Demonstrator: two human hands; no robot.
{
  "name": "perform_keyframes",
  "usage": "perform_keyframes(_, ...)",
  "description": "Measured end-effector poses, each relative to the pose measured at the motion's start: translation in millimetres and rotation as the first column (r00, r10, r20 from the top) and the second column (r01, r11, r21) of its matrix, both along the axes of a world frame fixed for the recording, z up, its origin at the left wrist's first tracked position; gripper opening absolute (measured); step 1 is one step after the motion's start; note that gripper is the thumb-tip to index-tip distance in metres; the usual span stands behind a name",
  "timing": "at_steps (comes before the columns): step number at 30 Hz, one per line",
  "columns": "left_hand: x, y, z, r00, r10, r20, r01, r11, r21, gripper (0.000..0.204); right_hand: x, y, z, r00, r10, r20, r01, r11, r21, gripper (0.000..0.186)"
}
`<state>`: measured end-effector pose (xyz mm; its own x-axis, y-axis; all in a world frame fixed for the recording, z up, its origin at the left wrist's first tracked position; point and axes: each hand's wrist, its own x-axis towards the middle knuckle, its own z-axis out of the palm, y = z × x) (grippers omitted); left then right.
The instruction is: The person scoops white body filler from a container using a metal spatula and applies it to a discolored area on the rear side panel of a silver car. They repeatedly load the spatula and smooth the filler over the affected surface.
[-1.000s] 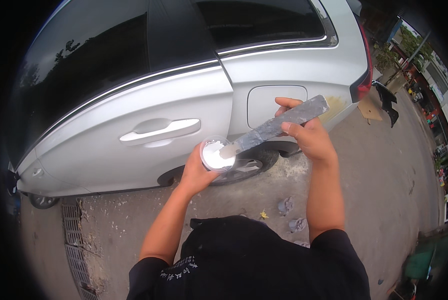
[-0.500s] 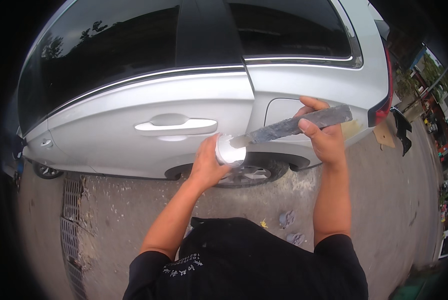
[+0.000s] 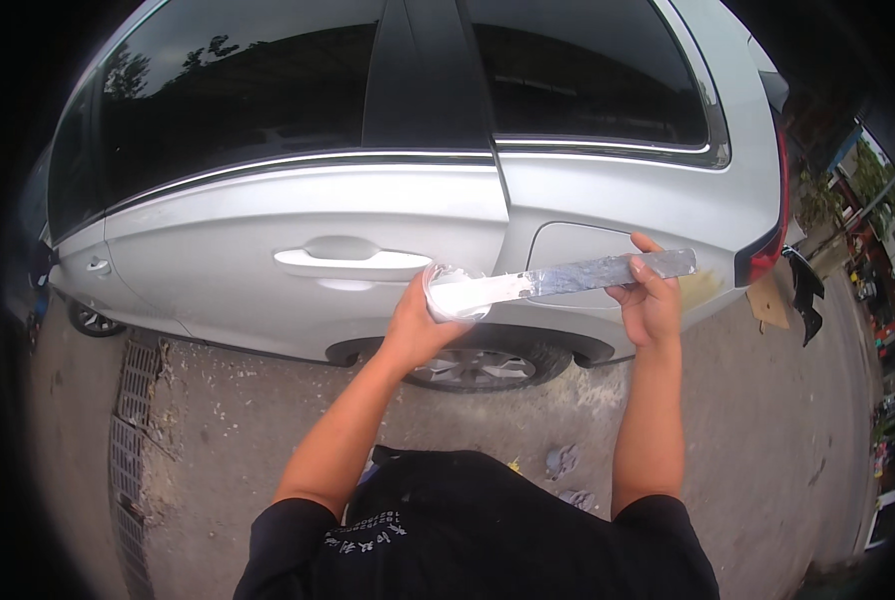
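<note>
A small clear plastic cup (image 3: 480, 312) with white paste in it sits in the grip of my left hand (image 3: 415, 325). My right hand (image 3: 652, 300) pinches the far end of a long flat mixing stick (image 3: 583, 277), grey and stained. The stick lies nearly level, its other end coated white and resting in the mouth of the cup. Both hands are in front of the silver car (image 3: 218, 235), near its rear door handle (image 3: 363, 258) and fuel flap (image 3: 578, 245).
The car's rear wheel (image 3: 488, 368) is below the cup. A floor drain grate (image 3: 128, 450) runs along the left of the concrete ground. Crumpled grey scraps (image 3: 564, 460) lie by my body. At the right are a cardboard piece (image 3: 768, 303) and a black curved part (image 3: 805, 300).
The stick has turned flatter, showing its broad face and white-coated end. My right hand has shifted lower and its fingers have changed position on the stick. My left hand still holds the cup.
</note>
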<state>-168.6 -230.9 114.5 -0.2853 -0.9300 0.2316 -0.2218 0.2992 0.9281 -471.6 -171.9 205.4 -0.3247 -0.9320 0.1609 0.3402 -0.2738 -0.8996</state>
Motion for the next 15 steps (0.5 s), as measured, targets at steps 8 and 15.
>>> perform_keyframes(8, -14, -6, 4, 0.998, 0.026, -0.061, -0.015, 0.986, 0.169, 0.079, -25, 0, -22, 0.994, -0.032, 0.109, 0.04, 0.997, -0.064, 0.043)
perform_keyframes(15, -21, -10, 9, 0.996, 0.003, -0.086, 0.012, 0.983, 0.183, 0.081, -45, -7, -50, 0.978, 0.039, 0.207, -0.007, 0.988, -0.156, 0.041)
